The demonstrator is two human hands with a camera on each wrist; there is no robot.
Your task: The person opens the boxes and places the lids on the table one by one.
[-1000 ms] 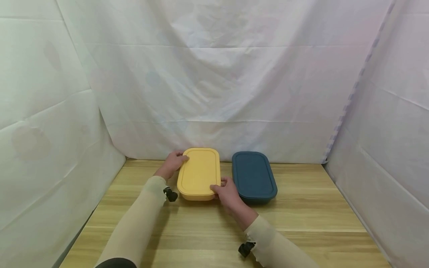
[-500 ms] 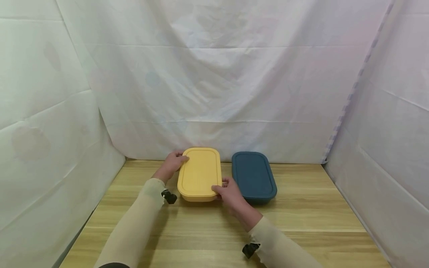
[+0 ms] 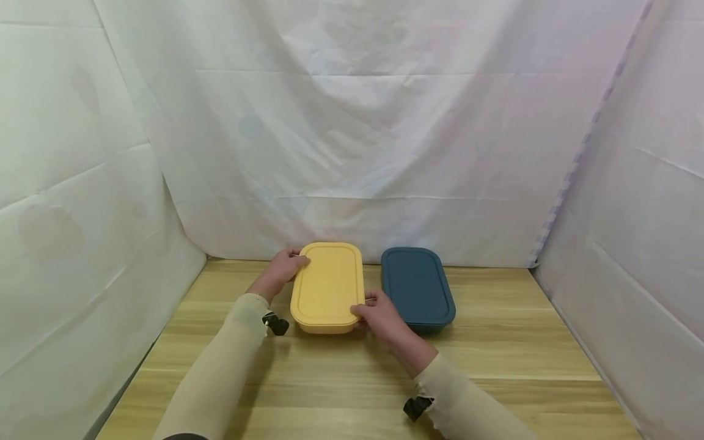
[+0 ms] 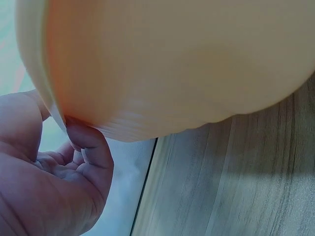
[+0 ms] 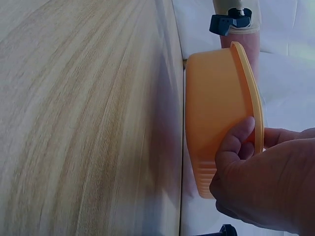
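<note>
A yellow rectangular food container [image 3: 327,284] with a flat, rounded lid is held between both hands at the back of the table. At its far left corner, my left hand [image 3: 283,267] pinches the lid rim, thumb on top and fingers beneath. My right hand [image 3: 385,318] pinches the rim at the near right corner in the same way. In the right wrist view the container's ribbed side wall [image 5: 211,118] shows close over the wood, with the thumb partly hidden behind the rim. A dark blue lidded container [image 3: 417,285] stands just right of the yellow one, beside my right hand.
The wood-grain table [image 3: 330,391] runs toward me in front of the containers. White cloth hangs as a back wall [image 3: 357,134] right behind them, with more cloth on the left side [image 3: 82,214] and the right side [image 3: 632,214].
The yellow container's near edge has come very slightly toward me. My right hand and forearm have shifted a little right and nearer; the left hand keeps its grip. The blue container has stayed put.
</note>
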